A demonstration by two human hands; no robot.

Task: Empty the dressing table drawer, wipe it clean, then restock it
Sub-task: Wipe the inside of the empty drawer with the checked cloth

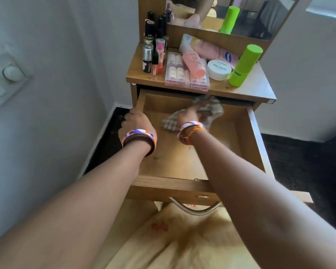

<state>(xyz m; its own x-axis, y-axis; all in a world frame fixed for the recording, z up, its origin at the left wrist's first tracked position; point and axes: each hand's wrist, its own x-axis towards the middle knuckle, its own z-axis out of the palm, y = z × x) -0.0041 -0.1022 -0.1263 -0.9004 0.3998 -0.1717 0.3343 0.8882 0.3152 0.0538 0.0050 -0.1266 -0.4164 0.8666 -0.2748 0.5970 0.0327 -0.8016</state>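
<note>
The wooden drawer (246,144) of the dressing table stands pulled out, with only a checked cloth (208,111) inside. My right hand (187,116) grips that cloth against the drawer floor near the back wall; the cloth is blurred. My left hand (136,123) grips the drawer's left side wall. On the tabletop (258,86) above lie the cosmetics: a pink bottle (194,64), a clear nail box (175,74), a white nail polish jar (219,69), a green bottle (243,65), a pink tube (215,52) and several small dark bottles (153,41).
A mirror (241,14) rises behind the tabletop. A white wall with a switch plate (10,72) stands to the left. Dark floor (299,162) lies on both sides of the table. The drawer's metal handle (194,209) hangs over my yellow garment.
</note>
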